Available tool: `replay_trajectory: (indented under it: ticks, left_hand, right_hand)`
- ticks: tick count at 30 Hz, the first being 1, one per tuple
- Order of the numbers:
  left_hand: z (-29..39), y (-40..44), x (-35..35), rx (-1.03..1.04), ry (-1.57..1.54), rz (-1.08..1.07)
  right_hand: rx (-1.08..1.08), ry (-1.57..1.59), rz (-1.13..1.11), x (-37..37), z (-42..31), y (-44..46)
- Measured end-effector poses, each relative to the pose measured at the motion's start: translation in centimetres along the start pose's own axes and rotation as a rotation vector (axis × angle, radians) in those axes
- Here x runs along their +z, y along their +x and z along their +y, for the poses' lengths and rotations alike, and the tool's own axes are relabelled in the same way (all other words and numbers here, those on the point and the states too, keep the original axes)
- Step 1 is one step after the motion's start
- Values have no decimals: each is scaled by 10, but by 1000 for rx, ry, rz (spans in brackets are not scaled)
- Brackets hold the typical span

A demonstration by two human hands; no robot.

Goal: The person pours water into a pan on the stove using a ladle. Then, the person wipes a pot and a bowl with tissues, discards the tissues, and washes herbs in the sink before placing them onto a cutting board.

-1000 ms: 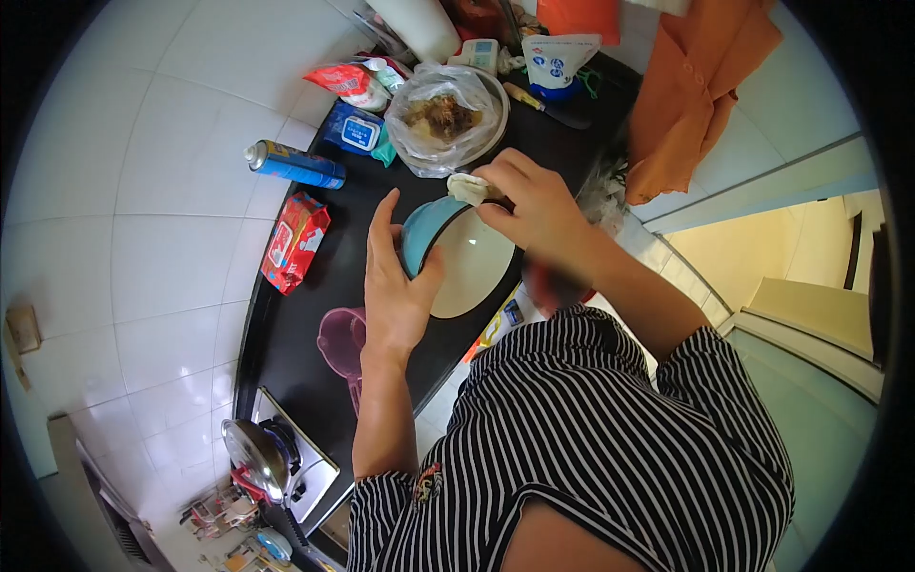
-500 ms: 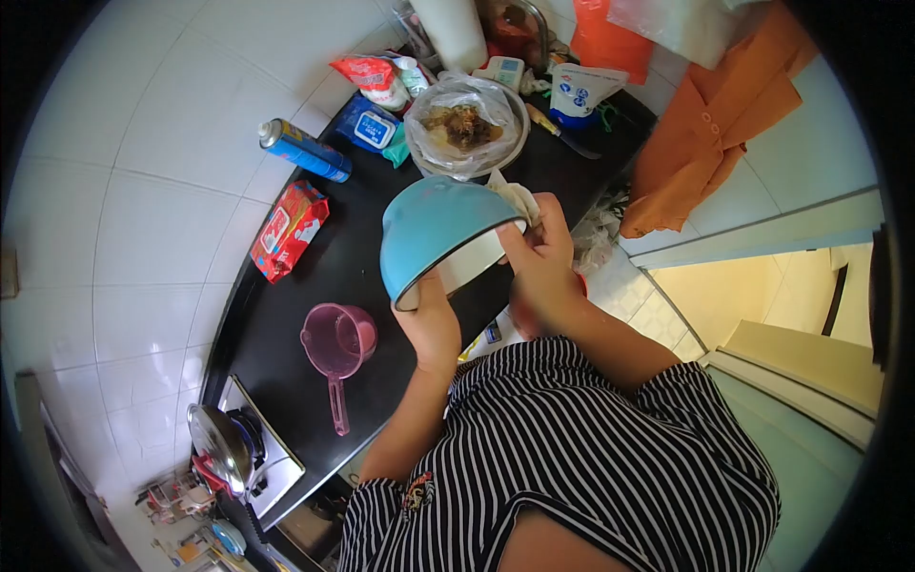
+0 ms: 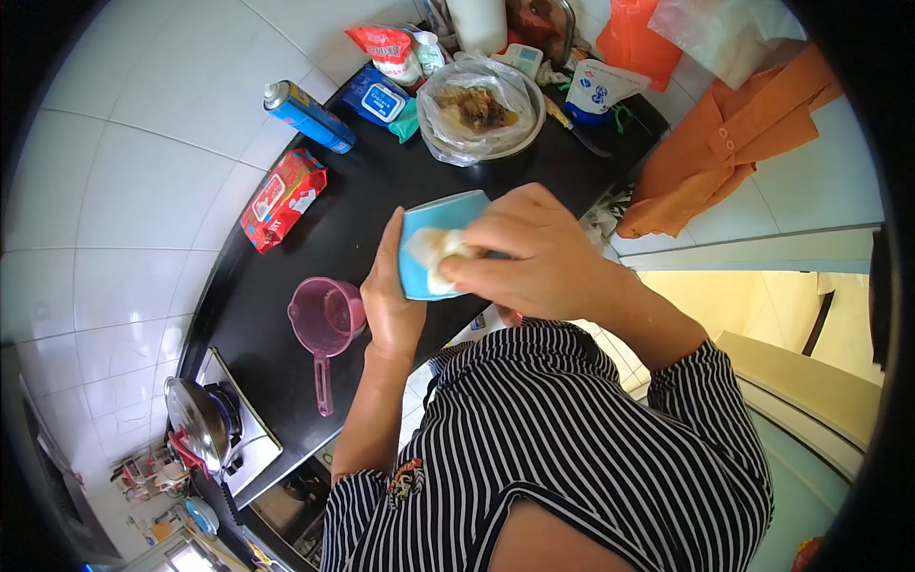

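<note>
A light-blue bowl (image 3: 443, 214) is held tilted in the air, its blue outer side toward me. My left hand (image 3: 390, 296) grips it along its left edge, thumb on the near side. In my right hand (image 3: 534, 253) is a crumpled whitish cloth (image 3: 435, 250), pressed against the bowl's blue surface. The cloth and the right fingertips are smeared by motion. Part of the bowl's right side is hidden behind the right hand. To the left of the left hand, a pink water dipper (image 3: 326, 316) stands on the dark countertop (image 3: 372, 181).
A plastic-lined basin (image 3: 534, 143) with brown scraps stands behind the bowl, a knife (image 3: 581, 133) beside it. Red wipes (image 3: 283, 200), blue wipes (image 3: 378, 98) and a spray can (image 3: 310, 116) line the wall. A lidded pan (image 3: 202, 424) sits on the stove at left.
The bowl has turned so that its white inside no longer shows. My right hand has moved from the rim to the outer side with the cloth.
</note>
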State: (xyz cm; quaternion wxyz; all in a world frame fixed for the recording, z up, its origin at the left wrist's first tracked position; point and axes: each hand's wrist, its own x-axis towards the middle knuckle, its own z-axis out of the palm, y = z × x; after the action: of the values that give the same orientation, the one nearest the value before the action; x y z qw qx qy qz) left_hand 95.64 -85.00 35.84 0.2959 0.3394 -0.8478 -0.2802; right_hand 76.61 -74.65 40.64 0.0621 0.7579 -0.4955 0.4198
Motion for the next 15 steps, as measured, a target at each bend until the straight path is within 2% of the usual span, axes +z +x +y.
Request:
replay_trajectory:
  ticks: [1,2,4,6,8,10,11,12,14,15]
  left_hand:
    - [-6,-1,2,97,20,-18]
    - [-10,-1,6,97,20,-21]
    - [-10,0,13,269,73,59]
    - [-7,0,5,217,125,46]
    - [-8,1,-5,163,-20,32]
    - [-10,2,-11,167,-21,12]
    - [-20,1,-14,188,-54,-93]
    - [-20,-1,-13,106,-188,-145]
    - [-20,-7,-10,-77,-453,-215]
    - [-21,-9,-8,-192,-720,-213]
  right_hand:
    - [-37,-41,-22,3,-4,10]
    - [-34,-42,-21,3,-1,12]
    - [-56,67,-100,1,14,15]
    - [-9,52,-100,-11,29,11]
    - [33,171,-99,-18,36,5]
    - [17,253,-94,-12,31,11]
    - [-11,297,-85,-5,32,19]
    - [-41,336,-72,-1,35,24]
    - [46,405,-106,-2,49,24]
    - [260,614,-103,-6,56,22]
